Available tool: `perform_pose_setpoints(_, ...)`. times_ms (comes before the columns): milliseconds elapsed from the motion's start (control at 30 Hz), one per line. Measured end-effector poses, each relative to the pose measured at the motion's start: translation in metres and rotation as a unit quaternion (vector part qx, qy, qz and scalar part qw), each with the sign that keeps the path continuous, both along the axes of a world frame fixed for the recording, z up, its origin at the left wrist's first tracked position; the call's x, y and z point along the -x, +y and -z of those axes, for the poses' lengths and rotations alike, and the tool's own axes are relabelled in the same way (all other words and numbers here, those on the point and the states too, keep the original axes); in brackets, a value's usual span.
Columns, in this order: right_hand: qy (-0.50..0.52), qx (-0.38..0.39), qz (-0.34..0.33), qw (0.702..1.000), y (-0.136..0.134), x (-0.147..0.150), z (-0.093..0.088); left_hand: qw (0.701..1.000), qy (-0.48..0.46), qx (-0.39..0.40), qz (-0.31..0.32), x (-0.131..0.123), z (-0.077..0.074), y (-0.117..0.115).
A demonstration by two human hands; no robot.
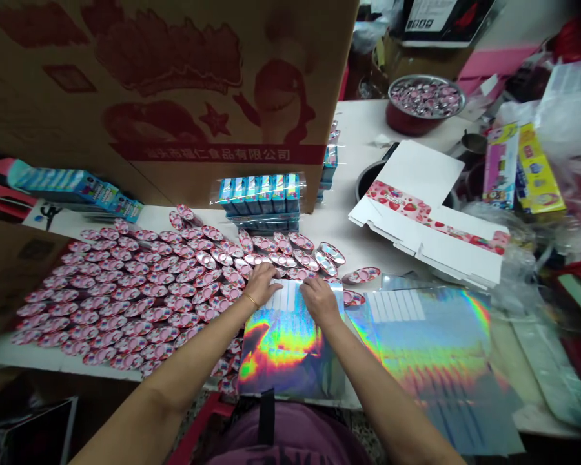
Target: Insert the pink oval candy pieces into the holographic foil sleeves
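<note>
A shiny holographic sheet [290, 349] with rainbow reflections and white strips near its top lies in front of me. My left hand [263, 285] is closed with bent fingers at its upper left edge. At the upper right edge, my right hand [320, 301] is also closed, its fingertips pinching down. The undersides of both sets of fingertips are hidden. Just beyond my fingers, and spread across the table to the left, stand many pink-and-white oval-topped packs [159, 297]. A second stack of holographic sheets [440, 361] lies to the right, with similar white strips.
A large printed cardboard carton [174, 97] rises behind the packs. Blue boxes in clear wrap [261, 197] stand before it, with more blue boxes [82, 187] at left. An unfolded white carton [426, 213] lies right; a metal bowl [423, 103] of small pieces sits behind.
</note>
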State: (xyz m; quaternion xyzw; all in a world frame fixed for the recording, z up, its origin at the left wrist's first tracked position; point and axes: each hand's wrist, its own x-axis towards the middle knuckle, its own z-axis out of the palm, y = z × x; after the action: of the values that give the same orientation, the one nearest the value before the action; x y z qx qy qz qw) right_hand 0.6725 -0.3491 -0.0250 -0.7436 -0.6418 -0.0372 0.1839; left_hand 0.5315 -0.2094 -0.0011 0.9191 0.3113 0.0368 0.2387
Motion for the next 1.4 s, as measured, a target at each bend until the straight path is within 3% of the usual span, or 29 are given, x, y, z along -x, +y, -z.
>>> perform_pose_setpoints(133, 0.028, 0.003, 0.049, 0.998, 0.003, 0.004, -0.003, 1.000, 0.009, 0.005, 0.027, -0.002, -0.003, -0.002)
perform_pose_setpoints(267, 0.033, -0.001, 0.042, 0.999, 0.002, 0.003, 0.002, 0.999, 0.023, 0.012, 0.022, -0.007, -0.005, 0.000)
perform_pose_setpoints(533, 0.023, -0.031, -0.018, 0.999, -0.005, 0.001, 0.009, 0.998, 0.001, 0.008, 0.055, -0.011, -0.010, -0.015)
perform_pose_setpoints(767, 0.013, -0.082, -0.116, 0.990, -0.024, -0.001, 0.012, 1.000, 0.004, 0.018, 0.013, -0.013, -0.004, -0.017)
perform_pose_setpoints(1000, 0.050, -0.027, -0.024, 0.998, -0.023, 0.006, 0.010, 0.997, -0.014, 0.004, 0.071, -0.005, -0.005, -0.025)
perform_pose_setpoints(1167, 0.060, -0.020, -0.016, 0.998, -0.018, 0.007, 0.008, 0.999, 0.014, 0.006, 0.031, -0.009, -0.003, -0.025)
perform_pose_setpoints(1400, 0.036, -0.080, -0.045, 0.995, -0.027, 0.007, 0.021, 1.000, 0.009, 0.015, 0.000, -0.012, -0.003, -0.024)
